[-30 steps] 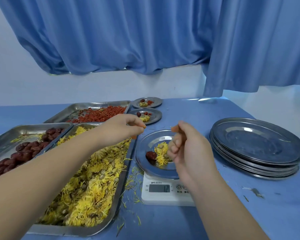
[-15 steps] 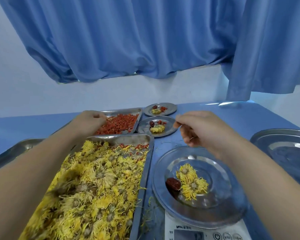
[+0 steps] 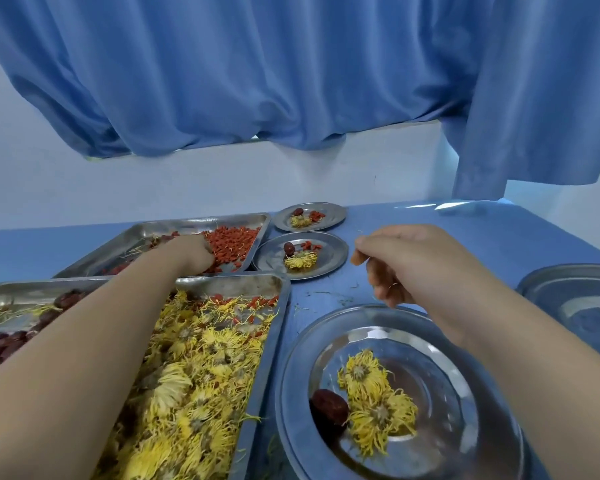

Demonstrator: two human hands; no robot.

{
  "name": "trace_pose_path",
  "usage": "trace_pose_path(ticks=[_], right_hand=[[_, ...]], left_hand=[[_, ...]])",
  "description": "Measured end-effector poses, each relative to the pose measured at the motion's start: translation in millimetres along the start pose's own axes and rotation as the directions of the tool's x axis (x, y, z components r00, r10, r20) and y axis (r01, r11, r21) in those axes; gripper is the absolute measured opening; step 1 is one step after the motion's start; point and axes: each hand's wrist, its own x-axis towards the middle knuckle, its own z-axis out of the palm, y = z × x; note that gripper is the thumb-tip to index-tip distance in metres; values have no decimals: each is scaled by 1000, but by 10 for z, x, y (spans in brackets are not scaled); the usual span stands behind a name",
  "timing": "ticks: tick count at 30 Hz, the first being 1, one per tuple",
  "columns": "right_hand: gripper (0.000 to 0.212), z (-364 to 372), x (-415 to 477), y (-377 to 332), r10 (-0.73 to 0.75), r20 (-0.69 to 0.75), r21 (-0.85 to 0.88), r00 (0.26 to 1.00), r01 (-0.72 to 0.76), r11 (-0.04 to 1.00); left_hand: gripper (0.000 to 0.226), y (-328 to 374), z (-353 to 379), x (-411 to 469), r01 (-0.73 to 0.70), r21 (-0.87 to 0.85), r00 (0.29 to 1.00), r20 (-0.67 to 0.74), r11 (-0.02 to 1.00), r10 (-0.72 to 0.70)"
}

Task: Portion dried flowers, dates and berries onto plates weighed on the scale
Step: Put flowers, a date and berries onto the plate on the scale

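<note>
Reaches up the left of frame with the left hand (image 3: 187,252), fingertips sunk among the berries (image 3: 236,242) in the far tray (image 3: 174,227); cannot tell how tightly closed. Holds the right hand (image 3: 406,265) palm-down at centre right, fingers loosely curled, gripping nothing visible. Lower right, on the plate (image 3: 291,375): date (image 3: 329,407) lying upper-left to lower-right, touching flowers (image 3: 374,400).

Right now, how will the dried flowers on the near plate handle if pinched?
The dried flowers are probably very light and springy: thin loose petals. Likely fragile, shedding: stray strands lie on the table. Unlikely to roll; petals tangle, so both may lift together off the near plate.
</note>
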Motion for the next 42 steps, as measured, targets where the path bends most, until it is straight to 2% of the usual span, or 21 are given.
trace_pose_path(ticks=[3,6,13,17,23,26,31,36,39,42], right_hand=[[28,-11,11,2,-18,0,4,1000,18,1000],[29,-19,32,5,-18,-8,4,1000,18,1000],[26,3,37,12,-10,-16,3,1000,10,1000],[27,2,37,11,-11,-22,10,1000,12,1000],[29,-23,55,32,-14,-44,-5,999,14,1000],[30,-40,71,47,-25,-56,-12,998,25,1000],[34,-57,91,56,-32,-58,-22,998,31,999],[33,-90,75,20,-41,-68,-2,997,40,999],[27,-145,50,-56,-48,-80,36,996,51,998],[26,-232,14,-150,-47,-89,98,995,56,994]], left_hand=[[39,0,94,98,36,85,987,153,996,-49],[36,24,85,149,-1,135,983,184,991,-24],[22,59,96,182,-9,-48,998,66,999,12],[28,65,128,175,-1,-187,999,33,982,7],[28,123,98,129,-47,-176,999,11,983,50],[24,135,16,116,-51,-248,999,-28,968,45],[19,105,-117,46,-114,-422,988,-141,899,59],[16,193,-245,-153,-195,-561,977,-186,804,107],[18,360,-361,-376,-264,-618,965,-166,741,205],[19,641,-448,-676,-297,-677,941,-87,673,328]])
